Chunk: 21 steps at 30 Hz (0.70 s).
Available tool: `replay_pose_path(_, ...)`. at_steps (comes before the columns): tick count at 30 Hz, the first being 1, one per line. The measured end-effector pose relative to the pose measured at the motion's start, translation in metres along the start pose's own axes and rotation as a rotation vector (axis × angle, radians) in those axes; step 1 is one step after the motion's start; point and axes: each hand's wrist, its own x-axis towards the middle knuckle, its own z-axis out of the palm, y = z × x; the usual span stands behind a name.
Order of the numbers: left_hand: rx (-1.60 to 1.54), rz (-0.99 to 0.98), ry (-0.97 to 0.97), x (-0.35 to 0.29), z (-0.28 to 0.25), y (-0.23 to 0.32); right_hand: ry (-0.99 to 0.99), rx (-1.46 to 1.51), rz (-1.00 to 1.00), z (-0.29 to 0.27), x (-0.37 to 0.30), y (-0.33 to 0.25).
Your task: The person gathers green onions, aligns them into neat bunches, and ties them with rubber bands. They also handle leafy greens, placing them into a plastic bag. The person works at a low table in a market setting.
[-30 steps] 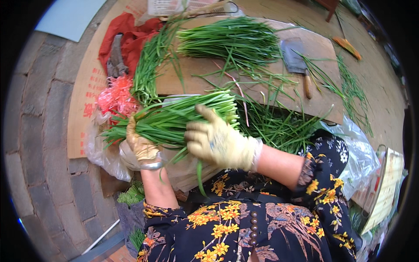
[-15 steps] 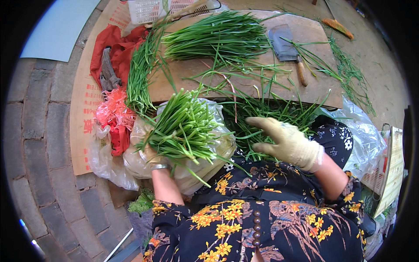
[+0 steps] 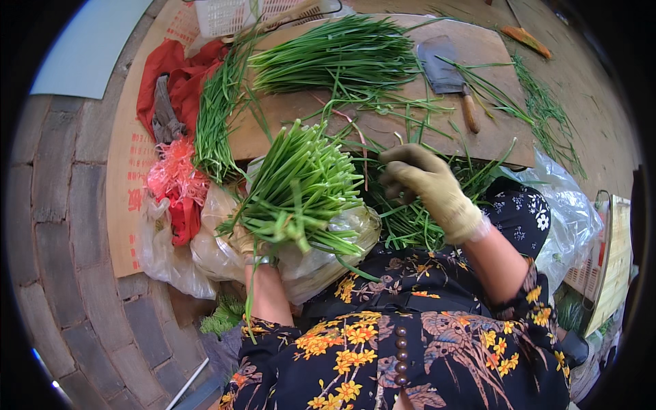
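Note:
A thick bunch of garlic chives is gripped in my left hand, which wears a pale glove; the cut stem ends point up and to the right. The leaves hide most of my left fingers. To the right, my gloved right hand hovers above a loose heap of chives on my lap. Its fingers are loosely bent and somewhat apart, with nothing visible in them. A clear plastic bag lies under and beside the held bunch.
On the wooden board ahead rest a large pile of chives and a cleaver with a wooden handle. At its left are more chives, a red cloth and pink plastic string. A white basket stands behind.
My left hand has tilted and raised the bunch slightly to the right. My right hand has lifted a little, and its fingers have curled from their outstretched pose.

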Motion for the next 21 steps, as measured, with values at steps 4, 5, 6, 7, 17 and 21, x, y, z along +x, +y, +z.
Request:
replay_pose_path(4, 0.223, 0.126, -0.017, -0.015, 0.02, 0.002, -0.189, -0.197, -0.09, 0.021, 0.037, 0.022)
replay_pose_path(5, 0.305, 0.154, -0.1, -0.019, 0.024, 0.007, -0.264, -0.11, -0.107, 0.027, 0.042, 0.026)
replay_pose_path(6, 0.257, 0.142, -0.114, -0.019, 0.027, 0.009, -0.347, -0.047, -0.073, 0.034, 0.046, 0.029)
replay_pose_path(7, 0.271, 0.124, 0.053, -0.022, 0.026, 0.015, -0.358, -0.15, -0.093, 0.036, 0.048, 0.028)
replay_pose_path(17, 0.162, -0.044, -0.042, 0.0, 0.004, 0.025, -0.45, -0.409, -0.029, 0.036, 0.047, 0.013)
replay_pose_path(21, 0.241, 0.009, 0.013, -0.004, 0.012, 0.025, -0.363, -0.434, -0.237, 0.038, 0.049, 0.02)
